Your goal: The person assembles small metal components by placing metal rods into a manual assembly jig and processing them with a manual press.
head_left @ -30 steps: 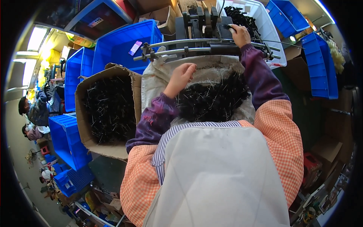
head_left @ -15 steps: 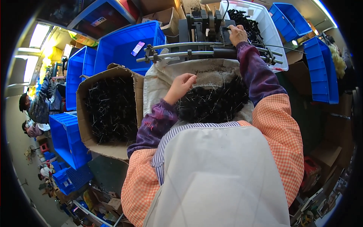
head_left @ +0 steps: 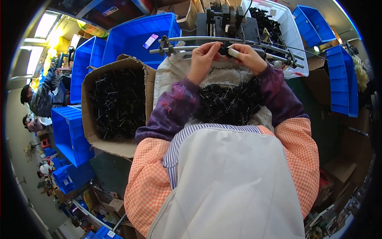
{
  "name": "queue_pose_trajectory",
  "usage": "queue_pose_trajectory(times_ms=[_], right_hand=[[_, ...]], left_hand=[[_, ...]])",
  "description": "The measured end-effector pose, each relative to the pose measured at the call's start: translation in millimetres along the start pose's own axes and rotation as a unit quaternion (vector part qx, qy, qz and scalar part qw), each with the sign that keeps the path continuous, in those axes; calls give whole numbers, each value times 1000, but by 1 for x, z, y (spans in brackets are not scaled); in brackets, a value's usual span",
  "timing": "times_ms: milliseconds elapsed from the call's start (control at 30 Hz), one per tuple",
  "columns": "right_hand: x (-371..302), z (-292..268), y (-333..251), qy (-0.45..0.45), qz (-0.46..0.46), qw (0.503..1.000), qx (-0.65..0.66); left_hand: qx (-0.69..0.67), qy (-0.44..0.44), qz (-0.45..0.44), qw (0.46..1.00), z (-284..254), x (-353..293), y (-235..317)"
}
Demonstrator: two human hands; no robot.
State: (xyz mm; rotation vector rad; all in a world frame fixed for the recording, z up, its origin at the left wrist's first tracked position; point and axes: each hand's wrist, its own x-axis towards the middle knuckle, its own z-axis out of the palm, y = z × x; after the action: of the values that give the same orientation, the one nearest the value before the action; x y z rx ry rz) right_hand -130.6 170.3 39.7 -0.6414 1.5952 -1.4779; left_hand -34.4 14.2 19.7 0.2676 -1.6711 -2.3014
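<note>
My left hand (head_left: 204, 59) and my right hand (head_left: 247, 57) are close together in front of a dark machine (head_left: 227, 24), at its metal rods (head_left: 183, 48). Their fingertips pinch a small black part (head_left: 224, 50), mostly hidden by the fingers. Something white covers a finger of my right hand. Below my hands, a heap of black pieces with thin metal pins (head_left: 230, 104) lies on a pale sack (head_left: 163, 75) over my lap. The same kind of pieces fills a cardboard box (head_left: 149, 91) at my left.
Behind the box stands a blue crate (head_left: 127, 40) with a lit phone (head_left: 151, 41) in it. A white bin (head_left: 292, 38) of black parts is right of the machine. More blue crates stand at far left and far right. People sit in the left background.
My right hand has come back from the white bin side of the machine to the middle. My left hand has risen from above the heap to meet it at the rods.
</note>
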Motion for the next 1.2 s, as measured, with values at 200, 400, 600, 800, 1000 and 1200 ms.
queue_pose_trajectory(times_ms=[200,400,600,800,1000,1200], right_hand=[[-2,9,12,3,-63,996,-64],[-4,12,7,-15,-77,991,-107],[0,-4,27,-50,-52,988,-135],[31,-76,38,239,-138,895,-350],[69,-121,46,368,-77,714,-591],[87,-130,56,356,-46,671,-649]], left_hand=[[2,-7,-7,1000,-7,-6,-3],[98,-1,4,995,-9,-6,-4],[96,-33,-42,994,-12,-5,-15],[49,-22,-46,997,-11,-11,-13],[123,-57,-89,987,-26,-22,-14],[153,-66,-120,979,-38,-32,-24]])
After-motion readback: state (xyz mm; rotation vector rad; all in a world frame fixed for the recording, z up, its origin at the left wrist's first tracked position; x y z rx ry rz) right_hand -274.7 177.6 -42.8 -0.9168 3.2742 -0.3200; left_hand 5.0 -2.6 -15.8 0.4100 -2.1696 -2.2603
